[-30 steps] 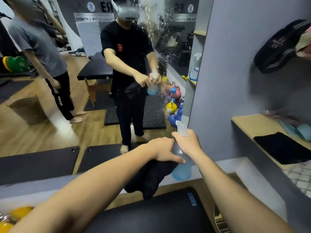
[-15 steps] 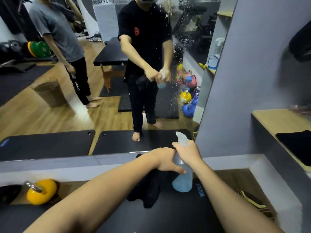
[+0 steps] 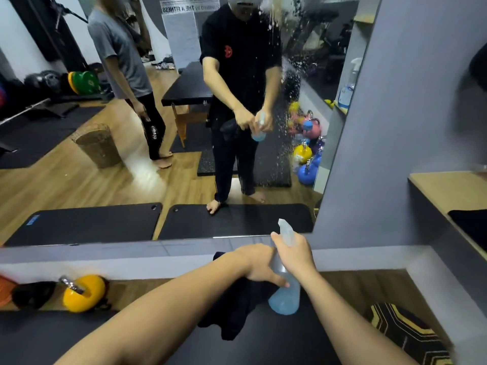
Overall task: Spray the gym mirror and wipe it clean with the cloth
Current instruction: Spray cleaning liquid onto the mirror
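A large wall mirror (image 3: 79, 180) fills the upper left and middle, with white spray droplets running down its right part (image 3: 279, 83). My right hand (image 3: 296, 255) grips the neck of a pale blue spray bottle (image 3: 284, 299), held upright below the mirror's lower edge. My left hand (image 3: 257, 264) holds a dark cloth (image 3: 234, 309) that hangs down, and its fingertips touch the bottle's side. Both hands meet in front of the grey ledge under the mirror.
A yellow kettlebell (image 3: 84, 292) lies on the floor at lower left by the ledge. A wooden shelf (image 3: 445, 188) juts out on the right, with a black and yellow block (image 3: 405, 330) below. Black mats cover the floor. A second person shows in the mirror's reflection.
My view has tilted down and left, so the mirror's lower edge and the floor show more. My hands keep the same hold on bottle and cloth.
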`<act>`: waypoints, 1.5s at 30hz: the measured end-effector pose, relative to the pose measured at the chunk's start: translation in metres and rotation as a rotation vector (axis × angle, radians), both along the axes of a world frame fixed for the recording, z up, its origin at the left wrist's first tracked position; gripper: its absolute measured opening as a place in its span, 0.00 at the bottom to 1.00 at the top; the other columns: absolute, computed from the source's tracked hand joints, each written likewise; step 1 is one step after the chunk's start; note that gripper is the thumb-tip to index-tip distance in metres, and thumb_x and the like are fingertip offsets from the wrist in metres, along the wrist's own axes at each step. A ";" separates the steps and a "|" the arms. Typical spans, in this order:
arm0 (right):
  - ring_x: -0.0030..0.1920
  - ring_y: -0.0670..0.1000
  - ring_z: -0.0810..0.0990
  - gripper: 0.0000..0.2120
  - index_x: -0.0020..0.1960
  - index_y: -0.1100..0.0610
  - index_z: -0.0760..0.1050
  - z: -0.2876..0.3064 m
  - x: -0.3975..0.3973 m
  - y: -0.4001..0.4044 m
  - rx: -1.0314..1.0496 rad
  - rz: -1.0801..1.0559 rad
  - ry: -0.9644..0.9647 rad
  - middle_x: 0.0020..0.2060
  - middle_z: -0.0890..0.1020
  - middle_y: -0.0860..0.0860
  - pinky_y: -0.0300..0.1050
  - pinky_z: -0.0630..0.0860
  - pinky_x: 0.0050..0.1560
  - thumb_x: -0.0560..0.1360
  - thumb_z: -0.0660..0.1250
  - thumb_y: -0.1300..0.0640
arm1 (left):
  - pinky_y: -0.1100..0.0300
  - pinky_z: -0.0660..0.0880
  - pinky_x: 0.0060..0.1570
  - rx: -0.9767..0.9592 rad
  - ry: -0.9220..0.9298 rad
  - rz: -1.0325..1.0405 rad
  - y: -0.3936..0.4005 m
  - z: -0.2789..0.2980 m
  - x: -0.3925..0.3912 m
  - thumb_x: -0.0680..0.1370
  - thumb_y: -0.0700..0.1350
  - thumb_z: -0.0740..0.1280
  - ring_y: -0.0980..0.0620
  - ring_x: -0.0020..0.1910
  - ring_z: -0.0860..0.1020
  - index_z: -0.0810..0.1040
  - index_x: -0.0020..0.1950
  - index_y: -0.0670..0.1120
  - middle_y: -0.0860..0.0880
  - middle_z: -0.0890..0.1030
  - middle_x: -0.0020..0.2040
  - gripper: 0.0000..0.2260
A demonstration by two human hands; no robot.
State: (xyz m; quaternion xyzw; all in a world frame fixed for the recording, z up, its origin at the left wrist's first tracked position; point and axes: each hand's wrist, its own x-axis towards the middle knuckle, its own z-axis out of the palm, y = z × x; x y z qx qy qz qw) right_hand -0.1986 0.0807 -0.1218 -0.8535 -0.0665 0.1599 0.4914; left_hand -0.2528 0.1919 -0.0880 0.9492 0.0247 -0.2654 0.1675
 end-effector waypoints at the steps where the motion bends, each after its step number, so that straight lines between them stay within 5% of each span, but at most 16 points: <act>1: 0.47 0.55 0.79 0.07 0.49 0.51 0.72 0.000 0.000 -0.001 -0.035 0.002 -0.002 0.40 0.78 0.49 0.51 0.77 0.50 0.78 0.66 0.48 | 0.53 0.71 0.44 -0.003 0.002 -0.014 -0.002 0.001 0.000 0.74 0.64 0.72 0.47 0.44 0.75 0.72 0.56 0.47 0.46 0.78 0.48 0.23; 7: 0.48 0.55 0.79 0.07 0.52 0.50 0.74 0.003 -0.002 0.009 -0.069 0.035 -0.018 0.44 0.80 0.51 0.51 0.77 0.50 0.77 0.66 0.48 | 0.53 0.71 0.45 -0.031 -0.023 -0.029 0.006 0.002 -0.006 0.75 0.63 0.72 0.47 0.45 0.75 0.73 0.58 0.47 0.47 0.77 0.47 0.23; 10: 0.45 0.55 0.79 0.07 0.45 0.52 0.74 0.004 -0.005 0.021 -0.061 0.022 -0.017 0.39 0.79 0.51 0.53 0.78 0.48 0.76 0.67 0.49 | 0.53 0.73 0.46 -0.028 -0.050 -0.034 0.021 0.003 -0.008 0.74 0.63 0.73 0.47 0.45 0.75 0.72 0.55 0.49 0.46 0.78 0.47 0.22; 16: 0.46 0.54 0.77 0.09 0.48 0.53 0.75 0.036 -0.004 0.060 0.039 -0.003 -0.124 0.37 0.77 0.47 0.47 0.70 0.44 0.78 0.68 0.48 | 0.50 0.77 0.51 0.026 -0.180 -0.019 0.067 0.022 -0.004 0.71 0.68 0.73 0.45 0.51 0.79 0.70 0.69 0.47 0.47 0.81 0.56 0.35; 20: 0.41 0.57 0.77 0.11 0.40 0.56 0.77 0.075 0.000 0.103 0.139 -0.044 -0.242 0.33 0.78 0.51 0.47 0.68 0.40 0.76 0.71 0.50 | 0.49 0.74 0.51 0.059 -0.301 -0.020 0.111 0.057 -0.004 0.72 0.68 0.71 0.42 0.57 0.80 0.67 0.73 0.47 0.45 0.81 0.60 0.38; 25: 0.39 0.48 0.76 0.17 0.58 0.61 0.78 0.125 0.003 0.167 0.153 -0.017 -0.445 0.42 0.82 0.55 0.35 0.70 0.39 0.77 0.68 0.48 | 0.51 0.76 0.50 0.096 -0.463 -0.043 0.177 0.113 -0.011 0.70 0.69 0.72 0.41 0.54 0.80 0.67 0.72 0.49 0.45 0.82 0.56 0.38; 28: 0.42 0.52 0.78 0.18 0.55 0.61 0.78 0.154 -0.004 0.202 0.265 -0.071 -0.515 0.44 0.82 0.55 0.51 0.76 0.47 0.77 0.68 0.47 | 0.47 0.79 0.52 0.128 -0.539 -0.070 0.216 0.143 -0.014 0.69 0.71 0.71 0.42 0.52 0.81 0.68 0.70 0.51 0.46 0.83 0.53 0.38; 34: 0.46 0.56 0.78 0.14 0.55 0.64 0.78 0.212 -0.016 0.258 0.353 -0.111 -0.695 0.46 0.82 0.59 0.46 0.69 0.44 0.77 0.70 0.53 | 0.49 0.78 0.51 0.182 -0.695 -0.099 0.276 0.196 -0.023 0.70 0.71 0.71 0.43 0.53 0.81 0.66 0.73 0.54 0.47 0.83 0.55 0.38; 39: 0.38 0.52 0.76 0.14 0.45 0.57 0.77 0.268 -0.019 0.283 0.349 -0.068 -0.807 0.36 0.79 0.52 0.44 0.69 0.38 0.75 0.67 0.46 | 0.48 0.78 0.56 0.149 -0.761 -0.105 0.305 0.243 -0.019 0.69 0.71 0.71 0.44 0.57 0.80 0.64 0.76 0.55 0.48 0.82 0.61 0.40; 43: 0.42 0.56 0.78 0.13 0.56 0.61 0.79 0.329 -0.014 0.291 0.364 -0.053 -0.887 0.40 0.82 0.56 0.52 0.73 0.45 0.78 0.68 0.53 | 0.49 0.77 0.56 0.199 -0.868 -0.112 0.316 0.299 -0.011 0.69 0.71 0.71 0.43 0.59 0.80 0.65 0.76 0.54 0.47 0.81 0.61 0.40; 45: 0.36 0.52 0.76 0.09 0.49 0.59 0.80 0.359 -0.008 0.293 0.367 -0.042 -0.953 0.33 0.79 0.53 0.50 0.71 0.39 0.78 0.68 0.52 | 0.51 0.77 0.53 0.202 -0.905 -0.103 0.317 0.329 -0.007 0.70 0.70 0.71 0.43 0.57 0.80 0.65 0.75 0.53 0.47 0.82 0.59 0.40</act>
